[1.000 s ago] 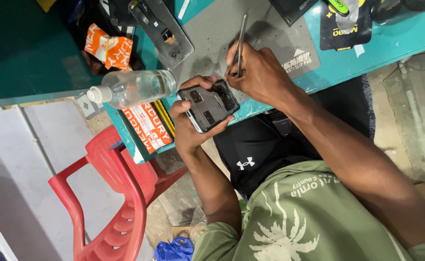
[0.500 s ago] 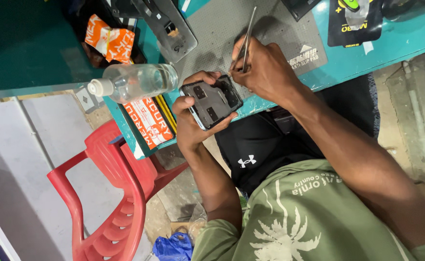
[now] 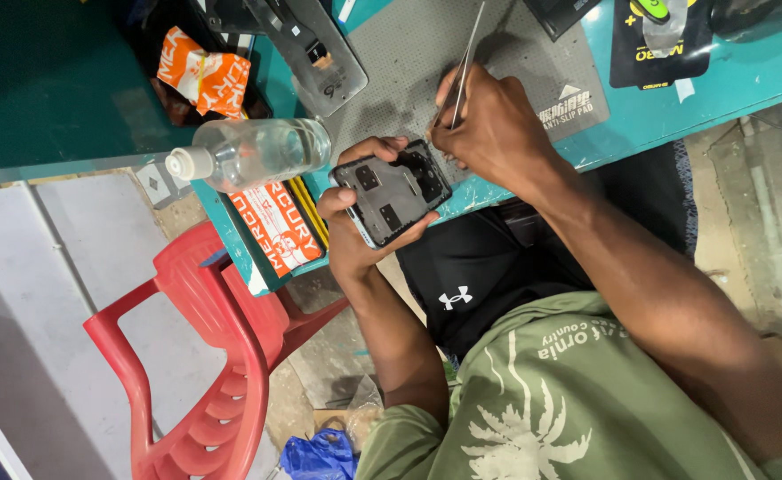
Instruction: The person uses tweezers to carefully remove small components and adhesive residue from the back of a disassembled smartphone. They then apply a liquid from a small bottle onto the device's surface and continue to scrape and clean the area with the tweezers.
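Observation:
My left hand (image 3: 355, 233) grips an opened smartphone (image 3: 393, 190) with its back cover off, the dark inner boards facing up, held just past the near edge of the teal workbench (image 3: 720, 84). My right hand (image 3: 496, 132) pinches a pair of metal tweezers (image 3: 464, 64), tips pointing down into the top end of the phone. Both hands are close together over the edge of a grey anti-slip mat (image 3: 426, 53).
A clear plastic bottle (image 3: 248, 153) lies on its side left of the phone. Beside it are orange packets (image 3: 204, 78), an orange-and-white box (image 3: 277, 228) and a grey phone back cover (image 3: 315, 55). A red plastic chair (image 3: 197, 356) stands on the floor at left.
The hands and phone stay together. The tweezers' tips have shifted slightly against the phone's top end; the view itself has drifted a little.

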